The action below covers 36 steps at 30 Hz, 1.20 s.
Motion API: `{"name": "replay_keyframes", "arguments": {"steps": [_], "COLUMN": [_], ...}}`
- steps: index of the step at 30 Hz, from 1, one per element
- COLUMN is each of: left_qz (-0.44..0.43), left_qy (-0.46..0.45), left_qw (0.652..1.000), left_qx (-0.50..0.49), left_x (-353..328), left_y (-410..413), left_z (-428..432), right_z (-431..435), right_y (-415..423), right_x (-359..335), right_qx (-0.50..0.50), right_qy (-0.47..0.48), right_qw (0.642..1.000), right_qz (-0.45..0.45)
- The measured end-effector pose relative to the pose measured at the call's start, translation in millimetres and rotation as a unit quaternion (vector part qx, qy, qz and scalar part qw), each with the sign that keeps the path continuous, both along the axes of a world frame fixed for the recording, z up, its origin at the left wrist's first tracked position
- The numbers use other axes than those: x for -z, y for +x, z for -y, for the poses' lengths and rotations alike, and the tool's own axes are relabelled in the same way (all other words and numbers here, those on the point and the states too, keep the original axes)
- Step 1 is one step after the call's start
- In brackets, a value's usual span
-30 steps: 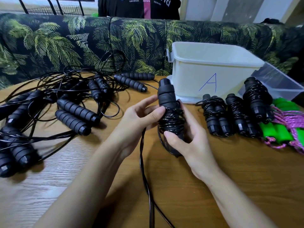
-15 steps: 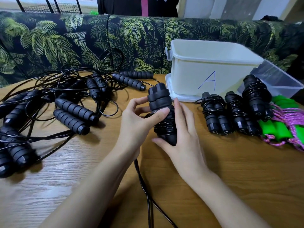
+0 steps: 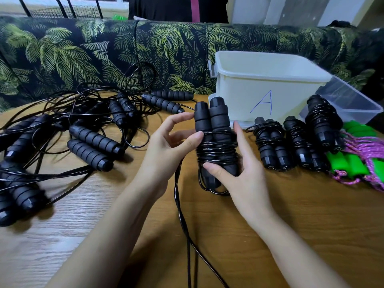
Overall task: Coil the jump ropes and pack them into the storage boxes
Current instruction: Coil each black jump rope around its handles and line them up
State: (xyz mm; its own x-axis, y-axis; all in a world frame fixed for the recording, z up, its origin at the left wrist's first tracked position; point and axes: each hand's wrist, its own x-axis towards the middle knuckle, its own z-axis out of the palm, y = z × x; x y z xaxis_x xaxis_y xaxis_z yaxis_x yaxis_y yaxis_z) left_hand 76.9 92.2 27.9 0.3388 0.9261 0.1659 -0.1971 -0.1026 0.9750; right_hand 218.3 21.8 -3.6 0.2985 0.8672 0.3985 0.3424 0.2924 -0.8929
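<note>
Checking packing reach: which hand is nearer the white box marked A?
Right. The right hand holds the jump rope before the white box; the left hand sits further left.

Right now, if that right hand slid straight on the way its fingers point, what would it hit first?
Most likely the white box marked A, just past the fingertips of the right hand, which grips the half-wound jump rope. Depth is hard to judge from this view.

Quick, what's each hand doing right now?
Left hand: pinches the half-coiled jump rope.
Right hand: grips the same jump rope.
</note>
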Motion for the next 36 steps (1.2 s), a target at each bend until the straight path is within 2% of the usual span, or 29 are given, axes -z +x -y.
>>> {"name": "replay_keyframes", "arguments": {"steps": [8, 12, 16, 19, 24, 27, 30, 32, 36], "left_qz": [-0.024, -0.023, -0.004, -0.005, -0.004, -0.021, -0.029, -0.029, -0.034], "left_qy": [-0.035, -0.050, -0.065, -0.038, 0.014, 0.043, 0.066, 0.079, 0.102], "left_qw": [0.998, 0.998, 0.998, 0.999, 0.996, 0.995, 0.996, 0.996, 0.994], "left_qx": [0.041, 0.042, 0.010, -0.029, -0.089, -0.088, -0.059, -0.026, 0.037], "left_x": [-1, -2, 2, 4, 9, 10, 9, 7, 2], "left_y": [-7, -7, 1, 7, 10, 14, 16, 15, 8], "left_z": [-6, -6, -1, 3, 9, 14, 17, 15, 9], "right_z": [3, 3, 0, -3, 0, 3, 3, 2, 1], "right_y": [1, 2, 3, 4, -4, -9, -10, -6, -1], "right_x": [-9, -8, 2, 7, 10, 9, 7, 8, 7], "right_qx": [-0.053, -0.060, 0.003, 0.061, 0.053, 0.104, 0.161, 0.165, 0.111], "right_qy": [-0.009, -0.008, -0.002, 0.022, -0.024, -0.050, -0.028, -0.002, 0.038], "right_qw": [0.996, 0.996, 0.999, 0.989, 0.971, 0.953, 0.929, 0.929, 0.966], "right_qz": [-0.066, -0.059, 0.037, 0.129, 0.232, 0.282, 0.332, 0.331, 0.229]}}
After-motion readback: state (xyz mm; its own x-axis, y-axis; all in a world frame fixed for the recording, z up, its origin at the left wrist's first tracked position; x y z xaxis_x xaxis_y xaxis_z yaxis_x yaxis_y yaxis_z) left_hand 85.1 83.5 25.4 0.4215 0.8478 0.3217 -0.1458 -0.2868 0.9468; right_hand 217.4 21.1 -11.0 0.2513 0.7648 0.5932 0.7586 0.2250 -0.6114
